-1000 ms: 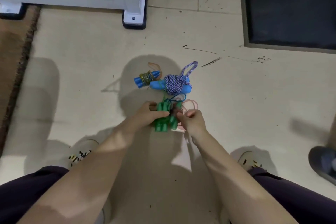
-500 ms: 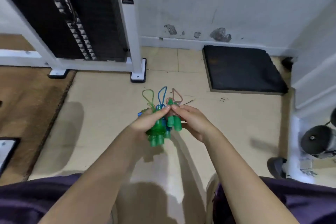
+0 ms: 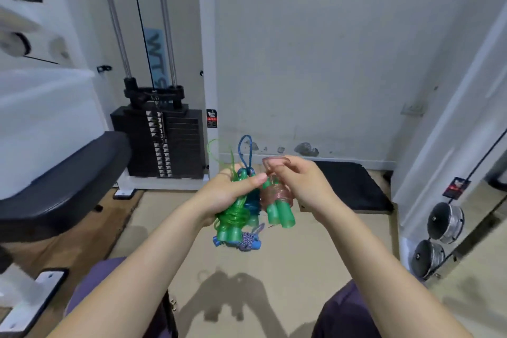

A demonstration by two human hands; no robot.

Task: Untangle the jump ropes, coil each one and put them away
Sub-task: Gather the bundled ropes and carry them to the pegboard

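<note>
At the centre of the frame, the left hand [image 3: 229, 195] is gripping two coiled jump ropes, a green rope [image 3: 233, 217] and a blue rope [image 3: 251, 202], fingers curled round them. Just beside it, the right hand [image 3: 304, 184] is pinching the loop of a pink rope [image 3: 275, 193] wound round green handles [image 3: 281, 214]. A purple rope [image 3: 248, 239] is lying on the floor [image 3: 301, 261] below.

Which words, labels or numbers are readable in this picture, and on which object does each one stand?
"WTS": pale blue vertical sticker behind the cable machine's guide rods; further letters hidden.
Red-and-black warning label on the white machine post: too small to read.
Black-and-red hanging tag at right: blurred, unreadable.
</note>
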